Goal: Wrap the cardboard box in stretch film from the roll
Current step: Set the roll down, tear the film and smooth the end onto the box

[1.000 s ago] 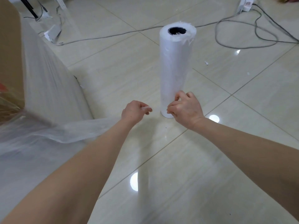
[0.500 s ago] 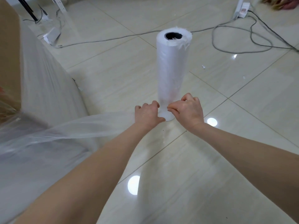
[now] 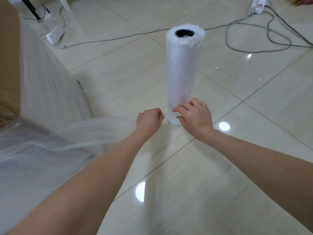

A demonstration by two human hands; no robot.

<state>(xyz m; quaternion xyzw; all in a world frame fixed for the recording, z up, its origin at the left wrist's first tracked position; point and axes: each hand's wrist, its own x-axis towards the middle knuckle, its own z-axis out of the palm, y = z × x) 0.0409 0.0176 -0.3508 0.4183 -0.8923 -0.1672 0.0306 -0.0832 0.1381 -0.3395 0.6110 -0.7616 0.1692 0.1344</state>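
A tall white roll of stretch film (image 3: 183, 72) stands upright on the tiled floor, its dark core open at the top. My right hand (image 3: 194, 116) rests against the roll's base, fingers spread on the film. My left hand (image 3: 149, 120) is curled just left of the base and pinches the end of a loose sheet of film (image 3: 88, 131). That sheet stretches left to the cardboard box (image 3: 8, 65), whose near faces are covered in cloudy film.
Grey cables (image 3: 257, 39) loop across the floor behind the roll, running to a white power strip (image 3: 257, 4) at the top right. A small white adapter (image 3: 54, 35) and a black stand leg lie at the back left. Small white scraps (image 3: 216, 67) dot the tiles.
My left hand moved right to the roll's base, then drew back a little with the film sheet. My right hand's fingers uncurled and spread on the roll's base.
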